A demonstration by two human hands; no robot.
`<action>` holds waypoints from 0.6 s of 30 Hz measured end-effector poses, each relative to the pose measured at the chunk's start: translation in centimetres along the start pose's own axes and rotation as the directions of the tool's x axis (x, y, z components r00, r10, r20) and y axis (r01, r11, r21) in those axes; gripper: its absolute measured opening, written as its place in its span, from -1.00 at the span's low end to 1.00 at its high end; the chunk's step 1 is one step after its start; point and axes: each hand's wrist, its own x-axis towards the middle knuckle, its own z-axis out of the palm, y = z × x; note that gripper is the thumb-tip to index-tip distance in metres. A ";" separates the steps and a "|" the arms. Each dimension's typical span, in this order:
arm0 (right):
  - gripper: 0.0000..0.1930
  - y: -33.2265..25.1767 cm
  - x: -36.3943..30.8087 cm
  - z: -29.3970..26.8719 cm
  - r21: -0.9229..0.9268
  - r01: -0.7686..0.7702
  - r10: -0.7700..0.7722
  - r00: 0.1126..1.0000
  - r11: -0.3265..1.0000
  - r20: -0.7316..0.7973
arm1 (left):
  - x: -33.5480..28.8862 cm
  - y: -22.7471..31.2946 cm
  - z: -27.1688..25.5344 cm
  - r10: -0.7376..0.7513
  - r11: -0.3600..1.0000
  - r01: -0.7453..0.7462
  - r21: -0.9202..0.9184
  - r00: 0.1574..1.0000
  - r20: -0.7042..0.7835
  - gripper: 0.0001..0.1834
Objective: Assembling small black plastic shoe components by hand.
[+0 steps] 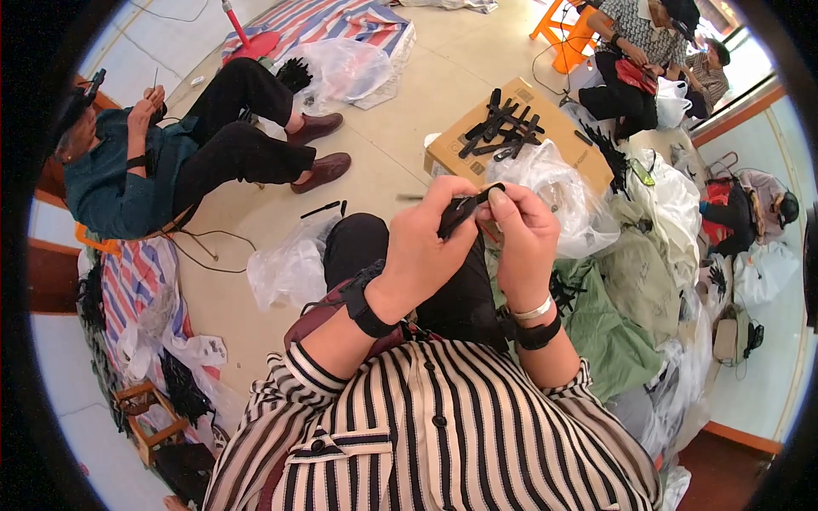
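- The black strip is held between both hands, in front of the chest and above the lap, probably so that it can be seen closely while both thumbs are used.
- By the left hand, the longer part is gripped between thumb and curled fingers, seemingly to keep it steady.
- By the right hand, the far end is pinched, with the thumb laid against it; finer control seems to be sought there.
- The black pieces are heaped crosswise on the cardboard box, whose flat top is apparently used as a low table within reach.
- The clear plastic bag is slumped against the box's near side, perhaps kept close for its contents, which cannot be made out.
- The strip is seen as narrow, dark and matte, with a rounded end at the right thumb; it appears bent and is judged to be pliable.
- Its middle is partly covered by fingers, so whether it is folded or joined cannot be told.
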 end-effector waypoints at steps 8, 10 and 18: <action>-0.87 0.0 -0.3 -0.6 0.155 -0.161 0.154 0.986 0.975 0.058 | 0.2 -2.5 -0.8 0.177 0.984 -0.175 -0.027 0.973 0.145 -0.82; -0.86 0.0 -0.7 -0.3 0.141 -0.115 0.112 0.993 0.983 0.032 | 0.3 -2.2 -1.0 0.131 0.990 -0.119 -0.074 0.975 0.181 -0.83; -0.86 -0.8 -0.6 -0.3 0.364 -0.277 0.252 0.961 0.889 0.115 | 0.0 -2.1 -0.9 -0.032 0.928 0.110 -0.357 0.976 0.217 -0.85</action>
